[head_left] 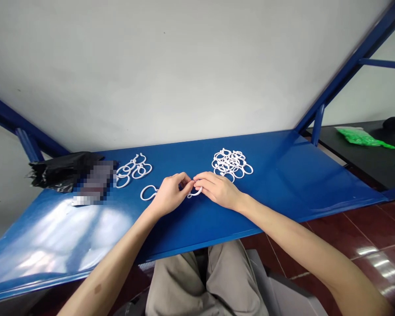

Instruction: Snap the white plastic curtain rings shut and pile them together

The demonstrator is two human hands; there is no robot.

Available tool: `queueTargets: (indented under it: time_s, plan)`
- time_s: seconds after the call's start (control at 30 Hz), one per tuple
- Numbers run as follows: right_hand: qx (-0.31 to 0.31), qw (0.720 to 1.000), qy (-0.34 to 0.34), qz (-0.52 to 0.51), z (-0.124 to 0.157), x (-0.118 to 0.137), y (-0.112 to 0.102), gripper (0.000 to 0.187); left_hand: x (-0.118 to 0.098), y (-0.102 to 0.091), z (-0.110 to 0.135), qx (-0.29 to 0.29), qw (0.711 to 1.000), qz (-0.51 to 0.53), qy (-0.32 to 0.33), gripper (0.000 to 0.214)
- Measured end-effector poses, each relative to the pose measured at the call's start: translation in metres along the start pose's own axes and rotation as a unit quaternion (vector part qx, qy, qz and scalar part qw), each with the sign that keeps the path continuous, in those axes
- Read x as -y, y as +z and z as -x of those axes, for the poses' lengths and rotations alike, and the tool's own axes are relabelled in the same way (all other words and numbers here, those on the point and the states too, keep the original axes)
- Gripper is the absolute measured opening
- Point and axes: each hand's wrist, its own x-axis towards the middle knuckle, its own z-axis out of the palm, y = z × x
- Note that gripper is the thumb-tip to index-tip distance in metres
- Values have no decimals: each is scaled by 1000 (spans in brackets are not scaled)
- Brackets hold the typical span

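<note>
At the middle of the blue table (197, 228), my left hand (173, 191) and my right hand (219, 188) meet with fingers closed around a white ring (196, 193). Its lower curve and a small loop at one end show below the fingertips; the rest is hidden. Just left of my left hand lies another white ring (144, 197), partly covered by that hand. Behind my right hand is a pile of white rings (230, 163), overlapping each other. Several more white rings (131, 169) form a looser group at the left.
A black plastic bag (66, 169) lies at the table's left, beside a dark pixelated item (97, 180). Blue metal struts (319, 123) rise at both sides against a pale wall (184, 79). On a black table (365, 153) at right rests a bright green packet (362, 137).
</note>
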Motion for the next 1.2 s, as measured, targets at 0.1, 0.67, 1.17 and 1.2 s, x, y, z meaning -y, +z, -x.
queueTargets:
  time_s: [0.1, 0.67, 1.17, 1.2]
  plan:
    - [-48, 997, 35, -58, 1, -6, 1, 25, 2, -2, -1, 11, 999, 47, -15, 29]
    - [-58, 972, 226, -10, 1, -10, 5, 28, -1, 12, 1, -33, 997, 75, 15, 29]
    - [-17, 996, 77, 49, 12, -7, 17, 39, 12, 23, 7, -88, 994, 42, 56, 21]
    - [-11, 996, 65, 55, 12, -7, 17, 38, 13, 23, 7, -89, 993, 25, 71, 21]
